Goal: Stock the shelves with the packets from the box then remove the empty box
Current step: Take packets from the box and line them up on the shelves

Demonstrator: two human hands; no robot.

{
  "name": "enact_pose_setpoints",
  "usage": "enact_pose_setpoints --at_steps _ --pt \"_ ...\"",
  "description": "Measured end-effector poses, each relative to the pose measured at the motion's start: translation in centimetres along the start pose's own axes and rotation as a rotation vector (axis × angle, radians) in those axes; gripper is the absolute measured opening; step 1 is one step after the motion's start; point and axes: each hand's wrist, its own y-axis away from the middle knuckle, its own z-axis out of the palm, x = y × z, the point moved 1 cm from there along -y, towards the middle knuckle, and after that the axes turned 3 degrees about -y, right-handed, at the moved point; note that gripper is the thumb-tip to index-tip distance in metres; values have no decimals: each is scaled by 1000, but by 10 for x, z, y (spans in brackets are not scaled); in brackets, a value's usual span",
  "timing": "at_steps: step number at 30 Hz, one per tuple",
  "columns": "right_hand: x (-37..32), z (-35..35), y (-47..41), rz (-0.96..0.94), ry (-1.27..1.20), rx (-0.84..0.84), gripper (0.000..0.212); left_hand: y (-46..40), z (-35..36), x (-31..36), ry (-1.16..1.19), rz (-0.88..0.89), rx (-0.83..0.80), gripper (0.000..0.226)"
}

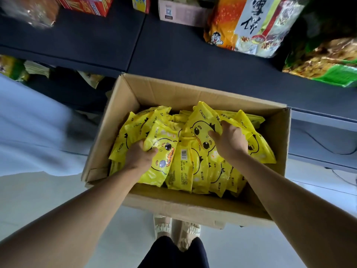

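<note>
Left hand [140, 157]: I grip a glossy yellow duck-print plastic packet [161, 151], long axis pointing away from me.
Right hand [229, 141]: clamped on another yellow packet [202, 122], just right of my left.
Open brown cardboard box [193, 206]: beneath both hands.

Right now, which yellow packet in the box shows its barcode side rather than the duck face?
The packet lying in the middle of the cardboard box, between the two hands: it shows a white barcode label, while its neighbours show duck faces.

packets [185, 151] in box [193, 206] | box before shelf [173, 51]
</note>
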Motion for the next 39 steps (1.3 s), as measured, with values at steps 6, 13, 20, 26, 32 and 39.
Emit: enact_pose_setpoints --at_steps 6,13,20,26,32,39 --pt "-14 -96 32 -129 -1 106 44 48 -53 64 56 140 135 28" --pt "-48 -226 85 -235 -39 235 42 116 -132 143 33 282 195 26" --pt "-75 -345 150 -357 -63 365 50 197 -200 220 4 493 261 19" --pt "-84 -431 200 -408 -130 468 48 264 -241 276 -21 668 318 20" --pt "-91 -503 231 -441 -187 538 29 305 -272 333 -73 821 333 12" --pt "-100 -571 252 -454 -229 656 15 342 -303 399 -158 1018 355 14"
